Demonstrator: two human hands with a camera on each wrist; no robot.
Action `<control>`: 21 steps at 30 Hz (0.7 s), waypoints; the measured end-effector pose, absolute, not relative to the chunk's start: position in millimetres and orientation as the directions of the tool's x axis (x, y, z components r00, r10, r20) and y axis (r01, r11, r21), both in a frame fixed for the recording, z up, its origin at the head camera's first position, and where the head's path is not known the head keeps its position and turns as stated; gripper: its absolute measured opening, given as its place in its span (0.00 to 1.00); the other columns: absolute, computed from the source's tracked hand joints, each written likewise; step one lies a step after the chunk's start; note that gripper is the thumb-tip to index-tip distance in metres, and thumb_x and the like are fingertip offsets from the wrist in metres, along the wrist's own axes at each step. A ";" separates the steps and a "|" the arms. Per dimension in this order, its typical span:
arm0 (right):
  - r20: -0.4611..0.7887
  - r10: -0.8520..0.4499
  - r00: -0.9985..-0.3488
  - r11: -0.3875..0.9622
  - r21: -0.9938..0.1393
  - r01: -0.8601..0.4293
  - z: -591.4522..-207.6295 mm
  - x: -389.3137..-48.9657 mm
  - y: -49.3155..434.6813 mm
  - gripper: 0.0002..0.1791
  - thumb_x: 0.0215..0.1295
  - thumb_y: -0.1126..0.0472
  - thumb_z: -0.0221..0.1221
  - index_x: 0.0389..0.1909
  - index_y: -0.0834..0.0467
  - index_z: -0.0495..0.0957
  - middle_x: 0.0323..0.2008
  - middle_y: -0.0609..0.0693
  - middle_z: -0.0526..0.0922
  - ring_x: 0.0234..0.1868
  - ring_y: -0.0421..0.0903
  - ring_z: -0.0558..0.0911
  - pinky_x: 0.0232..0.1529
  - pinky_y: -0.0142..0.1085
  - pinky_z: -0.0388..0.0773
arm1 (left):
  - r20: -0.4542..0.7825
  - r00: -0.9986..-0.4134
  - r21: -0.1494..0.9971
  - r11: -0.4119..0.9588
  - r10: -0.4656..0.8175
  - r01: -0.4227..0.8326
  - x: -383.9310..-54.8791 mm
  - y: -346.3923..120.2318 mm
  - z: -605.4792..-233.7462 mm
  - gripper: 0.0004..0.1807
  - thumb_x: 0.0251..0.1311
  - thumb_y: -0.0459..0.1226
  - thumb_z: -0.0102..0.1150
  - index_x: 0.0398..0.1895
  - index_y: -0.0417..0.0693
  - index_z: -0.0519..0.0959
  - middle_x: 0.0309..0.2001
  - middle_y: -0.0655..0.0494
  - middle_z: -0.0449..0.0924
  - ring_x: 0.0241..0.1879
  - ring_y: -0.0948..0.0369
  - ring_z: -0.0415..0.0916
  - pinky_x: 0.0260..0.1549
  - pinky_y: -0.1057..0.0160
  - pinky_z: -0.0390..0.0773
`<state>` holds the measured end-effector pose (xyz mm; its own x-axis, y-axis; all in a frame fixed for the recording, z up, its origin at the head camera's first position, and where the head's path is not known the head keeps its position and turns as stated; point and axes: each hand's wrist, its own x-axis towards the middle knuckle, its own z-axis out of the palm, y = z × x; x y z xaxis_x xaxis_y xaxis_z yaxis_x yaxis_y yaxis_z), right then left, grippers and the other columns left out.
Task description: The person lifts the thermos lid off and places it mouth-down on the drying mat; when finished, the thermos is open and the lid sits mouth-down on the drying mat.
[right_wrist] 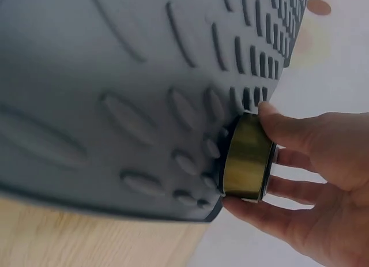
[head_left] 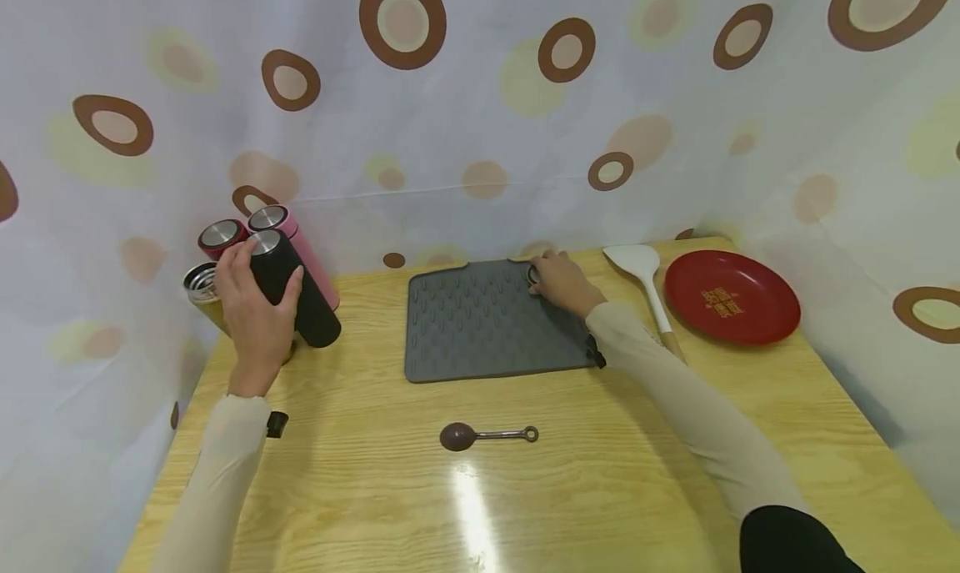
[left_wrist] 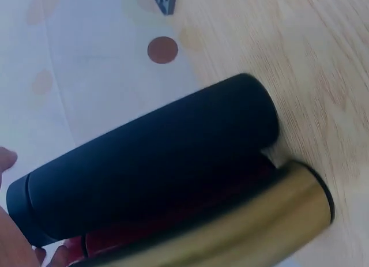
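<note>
My left hand (head_left: pixel 257 327) holds a black thermos bottle (head_left: pixel 302 298) near its cap, thumb on one side and fingers on the other. A gold bottle (left_wrist: pixel 271 221) with an uncovered, threaded neck stands close behind that hand. Beside it are a red bottle (head_left: pixel 222 234) and a pink bottle (head_left: pixel 313 260). At the far right corner of the grey ridged mat (head_left: pixel 480 331), my right hand (head_left: pixel 564 283) pinches a short gold lid (right_wrist: pixel 248 157) between thumb and fingers, its base against the mat.
A brown spoon (head_left: pixel 459 436) lies in front of the mat. To the right are a white spatula (head_left: pixel 637 263) with a wooden handle end and a red plate (head_left: pixel 693 285). A patterned cloth (head_left: pixel 480 81) hangs along the back of the wooden table (head_left: pixel 360 473).
</note>
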<state>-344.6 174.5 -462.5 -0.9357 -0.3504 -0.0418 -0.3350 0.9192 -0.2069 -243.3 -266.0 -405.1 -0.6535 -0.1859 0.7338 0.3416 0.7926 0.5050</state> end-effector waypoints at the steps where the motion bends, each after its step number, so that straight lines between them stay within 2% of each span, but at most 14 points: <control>1: -0.040 -0.350 -0.936 0.918 -0.212 -0.334 -462.7 -344.6 173.5 0.31 0.73 0.55 0.66 0.69 0.69 0.72 0.62 0.70 0.76 0.60 0.68 0.76 0.61 0.56 0.77 | 0.726 -0.658 0.515 0.792 -0.199 0.328 -244.0 -265.5 -405.2 0.37 0.69 0.44 0.67 0.75 0.41 0.62 0.72 0.35 0.61 0.74 0.44 0.59 0.77 0.48 0.60; 6: -0.004 -0.350 -0.937 0.915 -0.215 -0.341 -464.1 -343.8 174.1 0.30 0.73 0.55 0.66 0.68 0.67 0.74 0.57 0.67 0.74 0.54 0.63 0.74 0.52 0.55 0.78 | 0.659 -0.680 0.630 0.730 -0.322 0.265 -248.9 -260.8 -404.6 0.40 0.70 0.47 0.66 0.77 0.43 0.59 0.75 0.40 0.58 0.74 0.50 0.60 0.76 0.56 0.62; 10: 0.071 -0.402 -0.913 0.898 -0.164 -0.408 -468.5 -339.9 180.9 0.29 0.72 0.54 0.67 0.67 0.66 0.75 0.60 0.69 0.72 0.57 0.65 0.75 0.50 0.56 0.81 | 0.593 -0.700 0.703 0.680 -0.398 0.209 -252.7 -254.1 -405.5 0.44 0.69 0.48 0.67 0.79 0.44 0.55 0.76 0.42 0.56 0.75 0.52 0.61 0.77 0.61 0.60; 17: 0.208 -0.493 -0.844 0.848 -0.102 -0.521 -467.4 -319.8 200.3 0.26 0.73 0.57 0.66 0.65 0.66 0.75 0.65 0.71 0.70 0.65 0.70 0.74 0.52 0.63 0.80 | 0.535 -0.726 0.736 0.661 -0.433 0.148 -257.0 -245.1 -411.1 0.47 0.69 0.46 0.67 0.81 0.47 0.51 0.79 0.44 0.54 0.76 0.48 0.60 0.79 0.53 0.57; 21: 0.268 -0.548 -0.792 0.812 -0.058 -0.581 -456.1 -294.6 212.0 0.24 0.73 0.60 0.65 0.65 0.66 0.75 0.64 0.71 0.72 0.63 0.70 0.75 0.52 0.62 0.80 | 0.514 -0.729 0.752 0.647 -0.453 0.129 -257.6 -242.2 -413.9 0.47 0.69 0.46 0.68 0.82 0.48 0.50 0.80 0.45 0.54 0.77 0.50 0.58 0.79 0.54 0.55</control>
